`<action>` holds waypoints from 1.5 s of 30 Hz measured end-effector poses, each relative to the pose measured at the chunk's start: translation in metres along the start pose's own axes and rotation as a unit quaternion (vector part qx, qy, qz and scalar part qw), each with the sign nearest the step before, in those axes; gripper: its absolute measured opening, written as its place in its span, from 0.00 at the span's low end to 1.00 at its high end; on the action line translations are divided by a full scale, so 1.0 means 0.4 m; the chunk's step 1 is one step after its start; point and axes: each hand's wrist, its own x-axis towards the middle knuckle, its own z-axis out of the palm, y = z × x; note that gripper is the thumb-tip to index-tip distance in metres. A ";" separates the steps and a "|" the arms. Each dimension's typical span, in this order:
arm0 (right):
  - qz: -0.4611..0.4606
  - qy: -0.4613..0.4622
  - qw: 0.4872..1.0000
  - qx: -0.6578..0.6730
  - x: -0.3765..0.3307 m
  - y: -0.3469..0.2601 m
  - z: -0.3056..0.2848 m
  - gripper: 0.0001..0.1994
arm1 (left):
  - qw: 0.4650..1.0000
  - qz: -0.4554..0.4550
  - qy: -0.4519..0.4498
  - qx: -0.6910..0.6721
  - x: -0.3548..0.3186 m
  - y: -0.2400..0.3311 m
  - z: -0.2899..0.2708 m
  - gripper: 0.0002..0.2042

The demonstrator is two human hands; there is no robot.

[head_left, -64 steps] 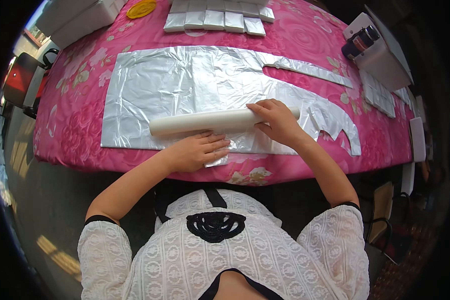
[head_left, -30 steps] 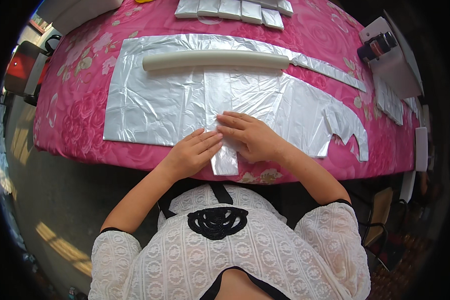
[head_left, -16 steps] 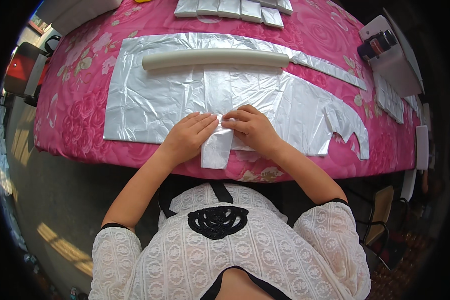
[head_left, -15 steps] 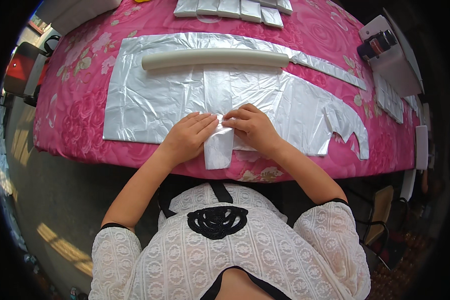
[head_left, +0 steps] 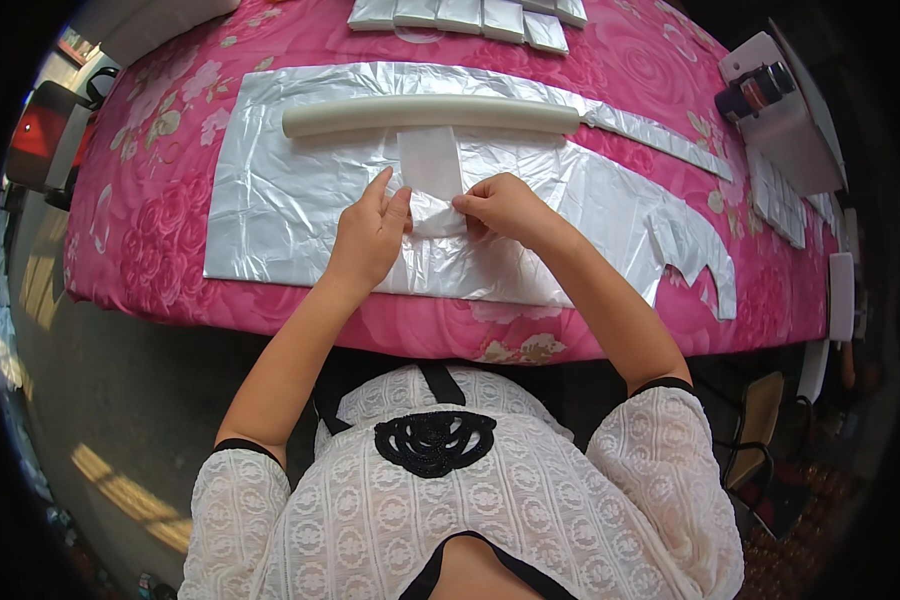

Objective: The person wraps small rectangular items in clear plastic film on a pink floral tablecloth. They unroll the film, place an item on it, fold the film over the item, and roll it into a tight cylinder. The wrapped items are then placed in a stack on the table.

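Note:
A narrow strip of folded silvery-white plastic film [head_left: 430,165] lies between my hands, its near end folded over on itself. My left hand [head_left: 367,237] is at the left edge of the fold, thumb against it and index finger raised; its other fingers are partly hidden. From the right, my right hand [head_left: 508,210] pinches the opposite edge between thumb and fingers. Under the strip spreads a wide, wrinkled layer of silvery plastic bags [head_left: 270,215], with cut-out handle shapes at its right end. Across that layer, beyond my hands, lies a long off-white roll [head_left: 430,115].
A pink flowered cloth [head_left: 160,215] covers the table. Several folded silvery packets [head_left: 460,17] are lined up at the far edge, and more packets [head_left: 776,200] lie at the right. A dark cylindrical container [head_left: 755,90] rests by a white box [head_left: 790,135]. A chair [head_left: 755,425] stands lower right.
The strip's near end, which hung toward the table's front edge, is now folded away from me. Both hands have moved slightly farther from me and apart.

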 end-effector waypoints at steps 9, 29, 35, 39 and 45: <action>0.069 -0.027 0.996 0.052 0.019 -0.009 -0.016 0.14 | 0.900 0.306 -0.051 0.307 -0.044 0.010 0.025 0.28; -0.303 0.261 0.867 -0.296 -0.049 0.040 0.045 0.29 | 0.883 0.236 -0.096 0.394 -0.041 -0.018 0.056 0.36; -0.441 0.109 0.790 -0.411 0.013 0.060 0.002 0.26 | 0.889 0.282 -0.055 0.356 -0.006 -0.006 0.043 0.31; -0.444 0.090 0.800 -0.394 0.024 0.057 -0.021 0.25 | 0.878 0.302 -0.079 0.362 0.024 -0.008 0.031 0.28; -0.465 0.091 0.825 -0.307 0.038 0.046 -0.034 0.18 | 0.844 0.363 -0.058 0.391 0.045 -0.014 0.020 0.20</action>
